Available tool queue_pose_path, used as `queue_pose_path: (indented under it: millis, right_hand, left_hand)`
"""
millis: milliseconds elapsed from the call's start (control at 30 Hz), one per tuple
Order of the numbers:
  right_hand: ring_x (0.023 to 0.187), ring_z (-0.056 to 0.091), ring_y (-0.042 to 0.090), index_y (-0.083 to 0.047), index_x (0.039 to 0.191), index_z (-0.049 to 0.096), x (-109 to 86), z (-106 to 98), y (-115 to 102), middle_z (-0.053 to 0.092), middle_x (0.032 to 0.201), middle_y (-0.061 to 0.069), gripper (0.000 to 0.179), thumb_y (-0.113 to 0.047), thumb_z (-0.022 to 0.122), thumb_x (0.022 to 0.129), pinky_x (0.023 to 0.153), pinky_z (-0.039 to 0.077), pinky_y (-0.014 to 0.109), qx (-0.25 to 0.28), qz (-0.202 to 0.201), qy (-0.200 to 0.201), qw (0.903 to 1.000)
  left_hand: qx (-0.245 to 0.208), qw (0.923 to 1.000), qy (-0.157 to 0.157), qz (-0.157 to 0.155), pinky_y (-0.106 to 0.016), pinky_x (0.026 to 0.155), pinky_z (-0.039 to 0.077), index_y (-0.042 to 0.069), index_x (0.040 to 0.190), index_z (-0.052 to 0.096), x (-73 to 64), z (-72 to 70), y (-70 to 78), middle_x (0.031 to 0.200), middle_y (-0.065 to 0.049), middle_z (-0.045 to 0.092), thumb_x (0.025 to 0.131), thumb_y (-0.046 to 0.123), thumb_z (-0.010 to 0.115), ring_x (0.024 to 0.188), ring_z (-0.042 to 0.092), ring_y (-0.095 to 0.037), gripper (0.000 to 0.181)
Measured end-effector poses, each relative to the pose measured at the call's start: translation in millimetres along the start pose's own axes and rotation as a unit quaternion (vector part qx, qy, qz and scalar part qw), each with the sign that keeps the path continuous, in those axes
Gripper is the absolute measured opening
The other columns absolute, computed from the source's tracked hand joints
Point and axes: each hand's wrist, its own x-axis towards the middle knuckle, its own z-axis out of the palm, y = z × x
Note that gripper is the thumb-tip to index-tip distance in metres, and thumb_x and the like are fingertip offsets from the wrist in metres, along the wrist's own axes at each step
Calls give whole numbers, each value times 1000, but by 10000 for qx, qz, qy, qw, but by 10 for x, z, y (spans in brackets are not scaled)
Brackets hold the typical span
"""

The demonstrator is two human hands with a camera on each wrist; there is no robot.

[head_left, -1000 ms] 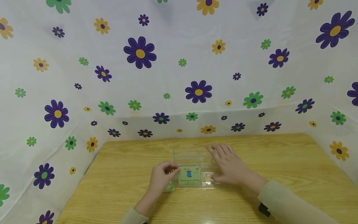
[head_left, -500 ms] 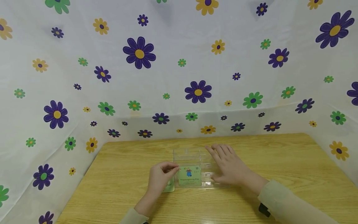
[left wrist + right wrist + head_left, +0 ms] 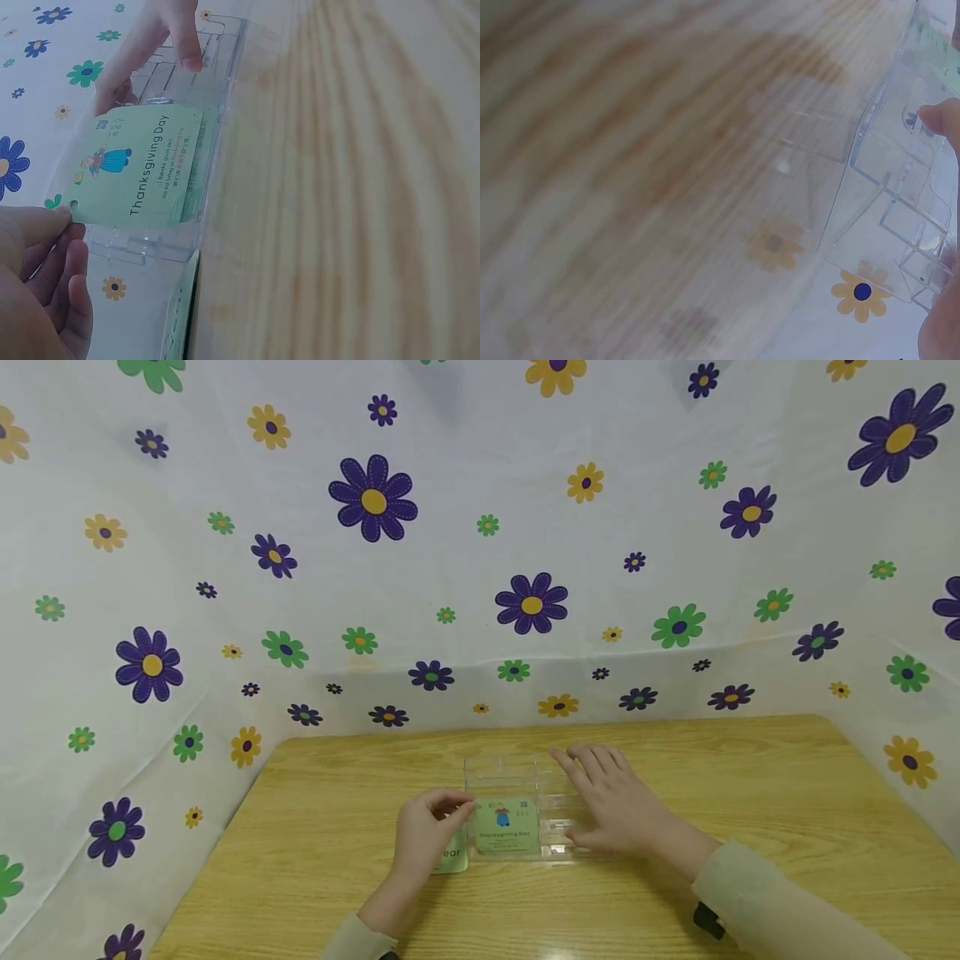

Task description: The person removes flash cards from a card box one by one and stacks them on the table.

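Note:
My left hand pinches a pale green flashcard by its corner, beside a small punched hole. The card reads "Thanksgiving Day" and has a small figure in blue; at least one more green card edge shows behind it in the left wrist view. It lies at the left part of a clear plastic organizer. Straight, spread fingers of my right hand rest on the organizer's right part, the thumb toward its near side. Another green card, ending in "ear", is partly hidden beneath my left hand.
The organizer stands on a wood-grain table. A white cloth with printed flowers hangs behind the table and along its sides. Clear dividers form compartments in the organizer near my right hand.
My left hand has shifted slightly left, and the Thanksgiving Day card has moved a little left and up with it. More of the other green card shows. The right hand stays put.

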Motion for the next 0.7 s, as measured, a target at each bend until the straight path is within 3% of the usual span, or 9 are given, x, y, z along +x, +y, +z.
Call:
queue_pose_path:
  millis: [233,700]
  right_hand:
    - [134,47,33,-6,164,28,1,-4,0,48,150,19,114,-62,80,79,119,40,54,50,17,-46,10000]
    - [134,47,33,-6,165,27,-4,-6,1,48,150,20,114,-62,79,80,120,40,55,71,3,-49,10000]
  left_hand:
    - [-176,9995,-30,271,-16,70,55,2,96,80,-8,-15,-20,92,-11,79,97,8,78,77,64,-1,6]
    - [-157,9991,14,396,-17,74,56,3,98,78,10,-9,-34,93,-11,78,98,3,74,80,66,-4,4]
